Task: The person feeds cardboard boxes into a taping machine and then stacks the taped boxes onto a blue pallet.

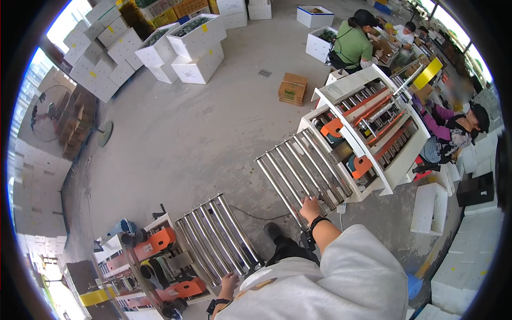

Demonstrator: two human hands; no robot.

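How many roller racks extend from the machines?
2: the left roller rack, by the left hand, and the right roller rack, by the right hand. Others may be hidden.

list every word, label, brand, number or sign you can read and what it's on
None can be read.
Tied brown cardboard stack: green printing, too small.
Stacked white foam box: yellow sticker, no legible text.
Orange metal machine guard: any markings too small.
Silver metal rollers: no text visible.

scuffed grey concrete floor [186,138], two roller conveyors [326,162] standing on it, brown cardboard bundle [293,89], white foam boxes [198,68] stacked far side, fan base [105,134], black cable [256,217] kinda snaking across
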